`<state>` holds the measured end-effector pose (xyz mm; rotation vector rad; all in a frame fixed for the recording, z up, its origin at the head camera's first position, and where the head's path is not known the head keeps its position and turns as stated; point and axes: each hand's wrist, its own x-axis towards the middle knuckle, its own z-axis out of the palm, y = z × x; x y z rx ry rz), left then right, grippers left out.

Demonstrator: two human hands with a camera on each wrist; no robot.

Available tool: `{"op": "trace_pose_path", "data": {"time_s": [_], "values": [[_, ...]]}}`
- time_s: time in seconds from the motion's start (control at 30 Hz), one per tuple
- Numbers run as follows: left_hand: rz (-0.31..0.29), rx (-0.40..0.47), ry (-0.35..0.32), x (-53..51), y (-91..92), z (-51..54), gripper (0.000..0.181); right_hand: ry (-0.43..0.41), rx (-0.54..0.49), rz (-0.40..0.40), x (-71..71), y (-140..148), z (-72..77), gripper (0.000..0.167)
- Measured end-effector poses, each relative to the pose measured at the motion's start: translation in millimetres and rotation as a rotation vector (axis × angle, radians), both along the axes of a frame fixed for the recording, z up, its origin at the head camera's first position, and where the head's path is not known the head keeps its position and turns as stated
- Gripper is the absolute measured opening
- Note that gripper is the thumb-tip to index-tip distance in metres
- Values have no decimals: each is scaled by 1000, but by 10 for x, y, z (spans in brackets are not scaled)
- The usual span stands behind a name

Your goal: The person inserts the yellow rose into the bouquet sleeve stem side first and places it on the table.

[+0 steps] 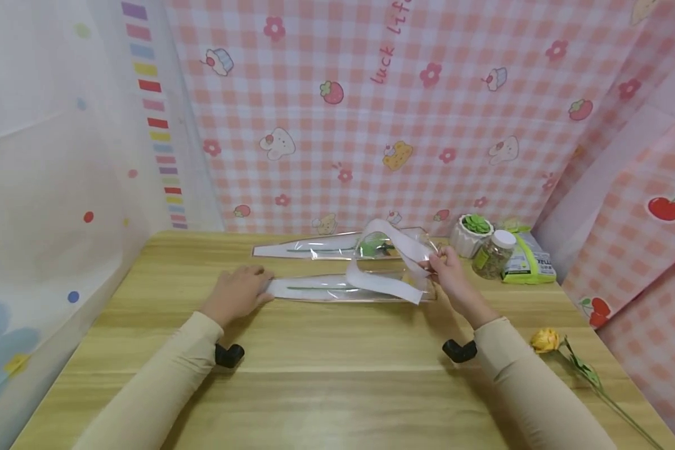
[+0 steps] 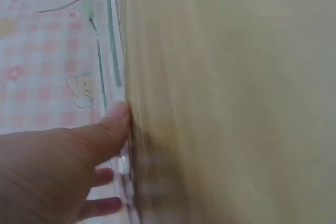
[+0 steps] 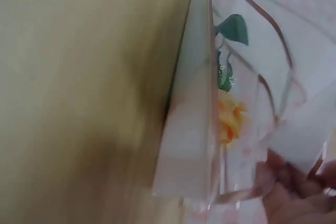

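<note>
Two long clear flower sleeves with white backing lie side by side: a far sleeve (image 1: 315, 248) and a near sleeve (image 1: 309, 288). Green stems show through both. A yellow flower (image 3: 231, 117) with dark green leaves shows through film in the right wrist view. My left hand (image 1: 239, 290) rests on the near sleeve's narrow left end, thumb (image 2: 116, 116) along its edge. At the wide right end, my right hand (image 1: 450, 275) pinches clear film with a curled white band (image 1: 385, 286), raised in a loop over the sleeves. The right fingertips partly hide behind white material.
At the back right stand a white pot with a green succulent (image 1: 472, 234), a white-lidded jar (image 1: 492, 255) and a green-grey packet (image 1: 529, 262). An orange-yellow flower (image 1: 545, 340) lies at the table's right edge. Checked cloth hangs behind the table.
</note>
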<state>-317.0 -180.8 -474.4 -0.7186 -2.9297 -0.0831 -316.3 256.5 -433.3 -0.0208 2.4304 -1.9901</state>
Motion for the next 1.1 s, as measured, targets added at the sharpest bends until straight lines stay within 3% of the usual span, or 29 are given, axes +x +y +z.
{"op": "trace_pose_path", "data": {"time_s": [0.13,0.27,0.37,0.47,0.57,0.63,0.77,0.83,0.97,1.03,1.1], "values": [[46,-21,45,-235,102,-46,52,17,-13,-3,-279,100,-31,14],[108,-24,5,-356,159,-53,59,18,-5,-5,-438,144,-59,16],[132,-10,-43,-356,213,-1,64,87,89,0,-433,159,9,16],[122,36,-39,-331,275,48,73,240,234,37,-324,107,173,14],[68,180,-7,-278,379,131,92,432,269,89,-144,-63,401,16],[9,343,31,-220,473,215,109,548,241,142,2,-213,572,17],[-141,685,52,-62,646,428,136,685,75,297,303,-444,854,13],[-215,828,7,14,714,543,143,719,-45,398,431,-494,946,10],[-382,986,-110,127,791,671,142,752,-244,572,623,-513,1019,7],[-452,1003,-144,183,789,694,135,754,-293,628,677,-495,1004,7],[-482,969,-131,234,751,700,123,734,-336,649,717,-444,964,9]]}}
